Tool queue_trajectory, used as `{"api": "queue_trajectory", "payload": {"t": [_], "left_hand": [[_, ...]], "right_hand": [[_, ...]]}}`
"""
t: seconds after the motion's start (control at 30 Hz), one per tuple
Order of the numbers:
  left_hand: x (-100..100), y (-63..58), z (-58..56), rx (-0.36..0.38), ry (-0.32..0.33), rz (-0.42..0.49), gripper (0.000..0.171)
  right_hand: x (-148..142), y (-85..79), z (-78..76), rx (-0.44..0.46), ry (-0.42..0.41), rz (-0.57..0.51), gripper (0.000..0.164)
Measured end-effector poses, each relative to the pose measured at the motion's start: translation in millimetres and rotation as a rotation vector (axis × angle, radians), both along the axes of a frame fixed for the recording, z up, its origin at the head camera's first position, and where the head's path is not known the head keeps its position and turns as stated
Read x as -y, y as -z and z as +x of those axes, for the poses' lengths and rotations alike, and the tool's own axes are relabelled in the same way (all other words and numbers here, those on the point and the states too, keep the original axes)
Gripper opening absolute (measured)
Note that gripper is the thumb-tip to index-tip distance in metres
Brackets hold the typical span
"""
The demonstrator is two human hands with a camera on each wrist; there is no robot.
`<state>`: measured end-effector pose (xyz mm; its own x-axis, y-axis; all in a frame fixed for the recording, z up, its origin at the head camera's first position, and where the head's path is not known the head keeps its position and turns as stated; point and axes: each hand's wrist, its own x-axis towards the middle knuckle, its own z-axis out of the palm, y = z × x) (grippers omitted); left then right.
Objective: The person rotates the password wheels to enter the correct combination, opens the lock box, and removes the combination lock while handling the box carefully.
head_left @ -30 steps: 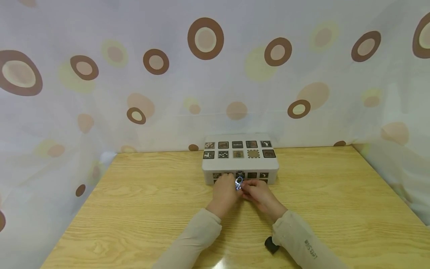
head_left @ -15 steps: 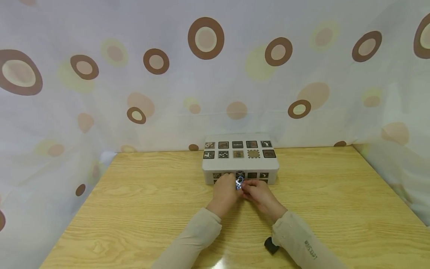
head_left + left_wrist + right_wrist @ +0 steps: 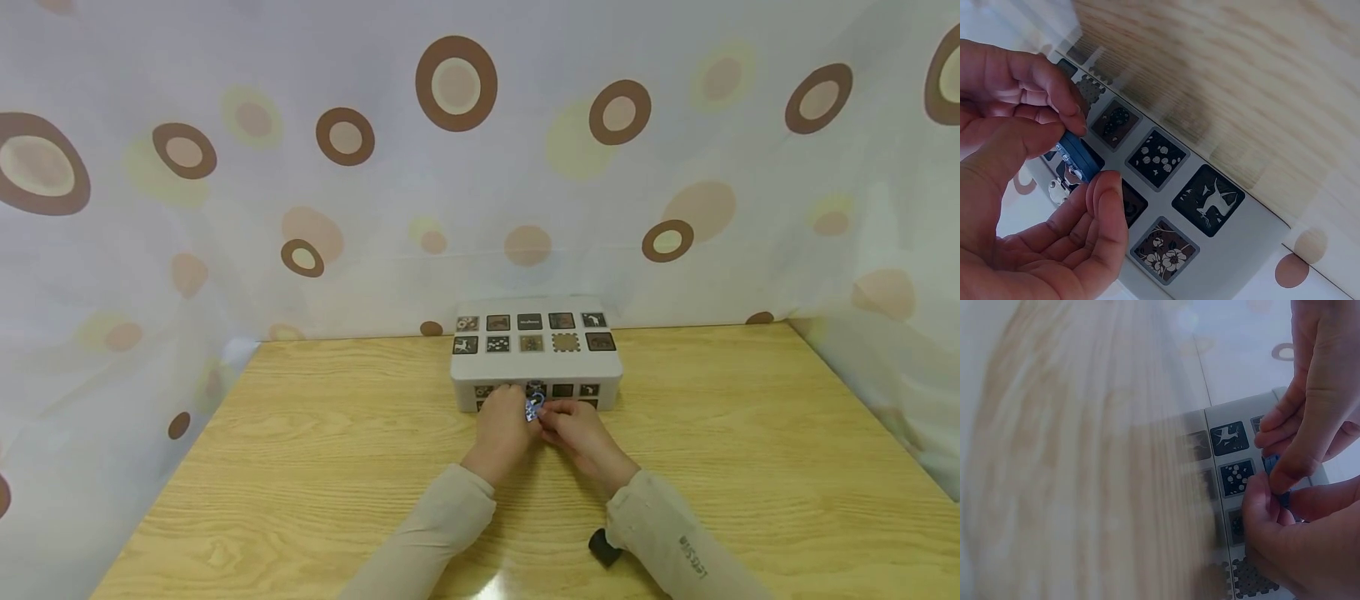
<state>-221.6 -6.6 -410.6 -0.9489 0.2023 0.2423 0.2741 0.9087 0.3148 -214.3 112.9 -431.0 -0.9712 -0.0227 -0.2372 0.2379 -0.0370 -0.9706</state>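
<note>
A small blue combination padlock is held just in front of a white box printed with square pictures. My left hand grips the padlock's body between thumb and fingers, its number dials showing in the left wrist view. From the other side my right hand pinches the padlock with thumb and fingertips. In the right wrist view the fingers hide most of the blue body. A metal latch sits on the box's front, right behind the padlock. Whether the shackle passes through it I cannot tell.
The box stands on a wooden table, near its back edge. A dotted curtain hangs behind and at both sides. Beside the right sleeve is a small black object.
The padlock has tilted very slightly upward between the fingers, and its face catches less light. Both hands stay in almost the same place; the box has not moved.
</note>
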Motion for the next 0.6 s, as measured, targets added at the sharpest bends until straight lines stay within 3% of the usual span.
{"api": "queue_trajectory", "payload": {"t": [0.43, 0.47, 0.6], "left_hand": [[2.1, 0.0, -3.6, -0.023, 0.034, -0.002, 0.026], [2.5, 5.7, -7.1, -0.050, 0.043, -0.003, 0.026], [2.6, 7.8, -7.8, -0.060, 0.056, -0.001, 0.026]], "right_hand": [[2.1, -2.3, 0.3, 0.001, 0.007, -0.001, 0.028], [2.1, -2.5, 0.5, 0.002, 0.009, -0.001, 0.027], [2.2, -1.9, 0.1, 0.004, 0.014, 0.002, 0.027]]}}
